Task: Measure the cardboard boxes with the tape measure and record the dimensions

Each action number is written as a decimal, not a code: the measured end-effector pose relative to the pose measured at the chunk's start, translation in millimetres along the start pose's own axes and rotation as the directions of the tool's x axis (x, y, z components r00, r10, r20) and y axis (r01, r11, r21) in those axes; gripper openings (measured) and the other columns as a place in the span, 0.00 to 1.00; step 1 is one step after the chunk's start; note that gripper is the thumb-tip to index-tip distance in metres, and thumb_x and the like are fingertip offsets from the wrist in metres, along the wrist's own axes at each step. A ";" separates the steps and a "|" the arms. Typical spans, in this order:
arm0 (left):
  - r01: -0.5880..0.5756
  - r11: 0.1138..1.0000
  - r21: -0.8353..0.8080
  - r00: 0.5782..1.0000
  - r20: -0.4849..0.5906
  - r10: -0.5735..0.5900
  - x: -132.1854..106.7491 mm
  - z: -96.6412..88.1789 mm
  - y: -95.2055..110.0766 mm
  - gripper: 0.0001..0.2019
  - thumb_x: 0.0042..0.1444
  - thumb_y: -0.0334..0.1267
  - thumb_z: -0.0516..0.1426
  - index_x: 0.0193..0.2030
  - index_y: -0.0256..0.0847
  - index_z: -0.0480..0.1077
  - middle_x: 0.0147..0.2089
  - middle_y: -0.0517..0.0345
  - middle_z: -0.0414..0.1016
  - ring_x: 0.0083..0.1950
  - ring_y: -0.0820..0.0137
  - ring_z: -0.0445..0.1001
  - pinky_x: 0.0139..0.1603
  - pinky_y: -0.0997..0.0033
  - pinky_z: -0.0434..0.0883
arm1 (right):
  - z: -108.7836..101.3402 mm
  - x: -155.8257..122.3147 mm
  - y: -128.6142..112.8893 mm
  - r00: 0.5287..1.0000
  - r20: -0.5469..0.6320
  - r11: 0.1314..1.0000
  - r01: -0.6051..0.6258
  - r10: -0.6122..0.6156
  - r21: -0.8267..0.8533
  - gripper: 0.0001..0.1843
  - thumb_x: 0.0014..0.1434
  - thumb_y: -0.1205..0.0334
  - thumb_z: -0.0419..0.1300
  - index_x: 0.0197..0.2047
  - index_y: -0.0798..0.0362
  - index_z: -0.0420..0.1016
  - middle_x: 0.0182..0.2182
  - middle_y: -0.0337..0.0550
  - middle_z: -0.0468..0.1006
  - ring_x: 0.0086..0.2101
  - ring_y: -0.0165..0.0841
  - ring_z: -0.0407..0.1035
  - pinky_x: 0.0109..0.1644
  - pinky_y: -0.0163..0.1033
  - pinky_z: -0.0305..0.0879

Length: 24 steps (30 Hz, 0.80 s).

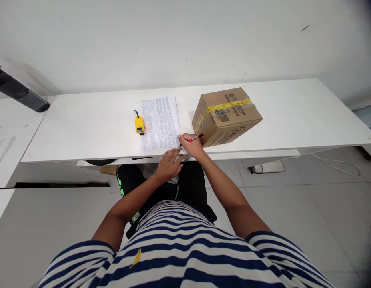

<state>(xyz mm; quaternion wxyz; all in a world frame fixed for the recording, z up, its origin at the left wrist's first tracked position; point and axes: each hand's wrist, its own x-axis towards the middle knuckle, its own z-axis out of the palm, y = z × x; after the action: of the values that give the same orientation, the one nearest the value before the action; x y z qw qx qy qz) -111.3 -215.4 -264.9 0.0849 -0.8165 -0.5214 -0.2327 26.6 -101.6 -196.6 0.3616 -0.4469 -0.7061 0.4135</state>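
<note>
Head cam: our R hand (191,146) grips a red-black pen (196,138) at the near R corner of text-filled paper (160,124), on white desk (98,124) L of taped cardboard box (227,116); our L hand (169,165) lies open, fingertips at paper's near edge.

Open desk (92,124) runs left of the tape measure (140,125) and right of the box (225,120), broad enough for a hand to pass. Between paper (159,126) and box I see a narrow lane, its front end plugged by the right hand (191,147) and pen (197,137). The box stands tall beside that hand; the wall (185,44) closes the back.
</note>
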 end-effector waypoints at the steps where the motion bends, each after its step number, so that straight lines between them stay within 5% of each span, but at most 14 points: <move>1: 0.002 1.000 0.011 1.000 0.000 -0.002 0.4 2.4 -0.8 0.21 0.67 0.44 0.54 0.64 0.43 0.72 0.71 0.43 0.68 0.72 0.55 0.67 0.71 0.50 0.64 | 0.6 -0.2 -0.2 1.000 -0.008 1.000 0.009 -0.009 -0.015 0.27 0.60 0.43 0.53 0.19 0.48 0.48 0.16 0.32 0.51 0.23 0.27 0.50 0.29 0.37 0.49; 10: 0.006 0.999 -0.035 1.000 -0.016 -0.006 -3.3 28.5 -9.6 0.21 0.67 0.41 0.54 0.65 0.47 0.71 0.68 0.48 0.72 0.70 0.59 0.69 0.71 0.53 0.64 | -1.8 -0.2 0.4 1.000 0.006 1.000 0.005 -0.005 -0.018 0.25 0.59 0.47 0.54 0.18 0.48 0.48 0.16 0.32 0.52 0.23 0.27 0.51 0.29 0.37 0.49; 24: 0.079 0.995 -0.058 0.992 -0.094 -0.084 -5.7 35.4 -1.7 0.20 0.67 0.41 0.54 0.64 0.45 0.69 0.66 0.46 0.74 0.70 0.58 0.70 0.71 0.47 0.63 | -0.8 0.9 3.4 1.000 0.006 0.997 -0.027 0.027 0.072 0.26 0.58 0.44 0.55 0.18 0.47 0.49 0.17 0.33 0.53 0.23 0.28 0.52 0.29 0.37 0.53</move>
<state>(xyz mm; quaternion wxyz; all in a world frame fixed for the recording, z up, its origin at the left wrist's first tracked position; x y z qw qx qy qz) -104.5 -205.7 -298.8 0.0781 -0.7843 -0.5432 -0.2892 28.2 -99.7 -199.3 0.3699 -0.4420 -0.6857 0.4446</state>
